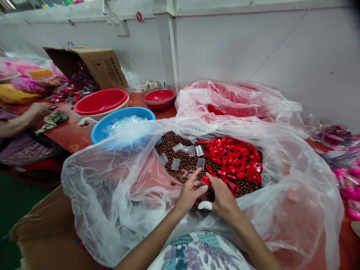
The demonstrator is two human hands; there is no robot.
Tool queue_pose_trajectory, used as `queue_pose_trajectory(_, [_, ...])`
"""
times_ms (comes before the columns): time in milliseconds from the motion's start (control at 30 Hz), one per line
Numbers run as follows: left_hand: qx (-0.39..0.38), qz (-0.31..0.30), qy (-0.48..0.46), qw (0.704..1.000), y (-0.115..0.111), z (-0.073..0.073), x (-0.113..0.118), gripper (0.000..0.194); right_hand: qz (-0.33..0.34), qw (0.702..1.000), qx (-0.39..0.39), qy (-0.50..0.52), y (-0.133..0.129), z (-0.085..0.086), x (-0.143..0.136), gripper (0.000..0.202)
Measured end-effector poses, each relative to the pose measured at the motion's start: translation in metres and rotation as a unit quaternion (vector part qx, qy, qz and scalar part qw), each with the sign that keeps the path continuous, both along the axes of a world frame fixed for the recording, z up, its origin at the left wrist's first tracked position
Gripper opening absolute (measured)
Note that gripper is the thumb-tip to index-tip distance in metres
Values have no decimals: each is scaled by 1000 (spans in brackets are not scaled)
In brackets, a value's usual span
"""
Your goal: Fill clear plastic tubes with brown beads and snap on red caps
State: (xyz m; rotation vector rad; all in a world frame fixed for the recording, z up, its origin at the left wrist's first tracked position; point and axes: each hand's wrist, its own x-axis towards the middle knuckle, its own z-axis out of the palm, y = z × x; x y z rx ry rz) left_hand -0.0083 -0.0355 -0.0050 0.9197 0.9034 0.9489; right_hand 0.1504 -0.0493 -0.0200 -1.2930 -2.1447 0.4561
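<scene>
A small red plastic piece (206,180) sits between my two hands, low over a heap of brown beads (184,163). My left hand (189,192) has its thumb and fingertips closed at the piece's left side. From the right, my right hand (225,195) meets it with bent fingers; the right thumb wears a white cover (204,205) and points left below it. Just beyond lie many similar red pieces (234,159), oval with a small tip. Several clear plastic packets (176,164) rest on the beads. All this lies in a spread clear plastic bag (112,187).
A blue basin (97,131) holds clear packets; behind it are a red basin (101,102) and a smaller bowl (159,98). Another bag of red pieces (239,99) stands by the wall. A tipped carton (104,67) spills pieces. At left, a co-worker's arm (21,122) reaches over the table.
</scene>
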Motion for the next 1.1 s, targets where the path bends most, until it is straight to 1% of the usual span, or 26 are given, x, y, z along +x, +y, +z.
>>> queue_pose_trajectory(67, [-7, -11, -1, 1000, 0, 0, 1, 81, -18, 999, 21, -33, -1, -2, -2, 77])
queue_pose_trajectory(100, [-12, -8, 0, 1000, 0, -1, 1, 81, -25, 999, 28, -39, -2, -2, -4, 73])
queue_pose_trajectory(233, [-43, 52, -10, 998, -1, -4, 7, 55, -23, 999, 31, -28, -4, 1, -12, 67])
queue_pose_trajectory(300, [-60, 65, -5, 996, -1, -7, 11, 53, -20, 999, 28, -25, -6, 6, -15, 65])
queue_pose_trajectory(367, [-65, 69, 19, 995, -1, -9, 13, 49, -24, 999, 30, -34, -7, 11, -18, 64])
queue_pose_trajectory(500, [-36, 79, 61, 994, -1, -13, 14, 40, -34, 997, 25, -65, -8, 16, -19, 57])
queue_pose_trajectory(600, [-35, 84, 58, 994, -3, -14, 14, 41, -27, 997, 25, -75, -7, 16, -20, 52])
queue_pose_trajectory(767, [-81, 72, 26, 994, -8, -13, 14, 48, -14, 997, 34, -75, -8, 12, -20, 49])
queue_pose_trajectory(933, [-127, 51, -2, 991, -11, -14, 17, 54, -7, 998, 27, -64, -11, 14, -18, 57])
queue_pose_trajectory(1100, [-129, 72, 8, 989, -9, -15, 19, 51, 0, 997, 28, -78, -11, 12, -14, 67])
